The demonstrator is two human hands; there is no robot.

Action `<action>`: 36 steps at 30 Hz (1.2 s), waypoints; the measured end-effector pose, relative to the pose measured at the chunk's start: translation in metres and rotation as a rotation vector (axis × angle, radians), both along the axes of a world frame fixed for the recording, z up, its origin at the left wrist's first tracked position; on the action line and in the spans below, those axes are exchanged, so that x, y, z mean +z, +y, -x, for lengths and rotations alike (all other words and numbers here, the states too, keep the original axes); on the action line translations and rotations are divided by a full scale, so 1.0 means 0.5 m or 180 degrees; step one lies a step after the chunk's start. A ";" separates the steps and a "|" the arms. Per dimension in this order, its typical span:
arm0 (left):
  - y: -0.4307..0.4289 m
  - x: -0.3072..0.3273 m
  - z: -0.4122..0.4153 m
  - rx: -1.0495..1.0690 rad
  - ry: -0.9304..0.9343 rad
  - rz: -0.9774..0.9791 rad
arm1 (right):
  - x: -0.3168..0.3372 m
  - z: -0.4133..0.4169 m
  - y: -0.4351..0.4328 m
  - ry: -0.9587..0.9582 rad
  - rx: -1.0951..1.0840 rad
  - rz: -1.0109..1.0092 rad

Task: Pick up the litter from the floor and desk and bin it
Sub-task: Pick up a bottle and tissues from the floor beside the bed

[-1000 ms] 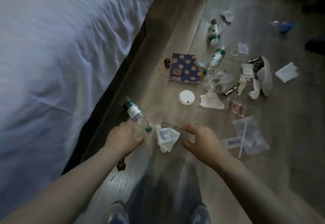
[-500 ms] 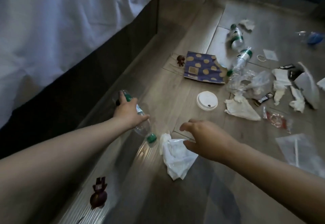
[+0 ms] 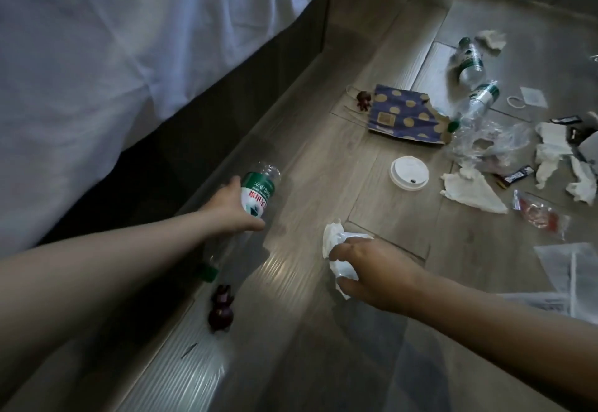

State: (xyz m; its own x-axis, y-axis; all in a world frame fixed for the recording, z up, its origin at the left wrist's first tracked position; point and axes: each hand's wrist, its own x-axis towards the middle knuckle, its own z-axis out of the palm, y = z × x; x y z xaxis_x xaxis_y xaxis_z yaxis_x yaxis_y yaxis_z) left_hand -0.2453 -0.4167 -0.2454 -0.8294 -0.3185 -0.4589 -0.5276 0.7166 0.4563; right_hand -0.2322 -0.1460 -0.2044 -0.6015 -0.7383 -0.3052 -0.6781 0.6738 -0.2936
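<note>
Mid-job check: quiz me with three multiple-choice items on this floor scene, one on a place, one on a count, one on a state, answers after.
1. Where is the round white plastic cup lid? A on the wooden floor, near the blue gold-dotted paper bag but apart from it; B inside that bag; C under that bag.
2. How many clear green-labelled plastic bottles show? A one; B three; C six.
3. What is the right hand doing? A hanging open; B pressing the lid; C gripping a crumpled white tissue.
Answers: A, bare floor shows between lid and bag; B, one in the left hand, two lying beyond the bag; C, it curls round the tissue.
</note>
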 end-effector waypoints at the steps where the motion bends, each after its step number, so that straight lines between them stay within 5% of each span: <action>1: -0.011 0.007 -0.021 -0.0045 -0.0086 0.0030 | -0.001 -0.008 -0.019 -0.0098 0.0003 0.0014; 5: -0.049 0.009 -0.106 -0.0189 -0.0292 0.0119 | -0.021 -0.053 -0.099 -0.0454 0.0418 -0.0100; 21: -0.173 -0.020 -0.215 -0.0504 -0.0554 0.0813 | -0.128 -0.123 -0.245 -0.0264 0.2267 -0.0355; 36: -0.095 -0.015 -0.178 -0.0651 -0.0407 0.0517 | -0.130 -0.058 -0.104 0.0142 0.1731 -0.0610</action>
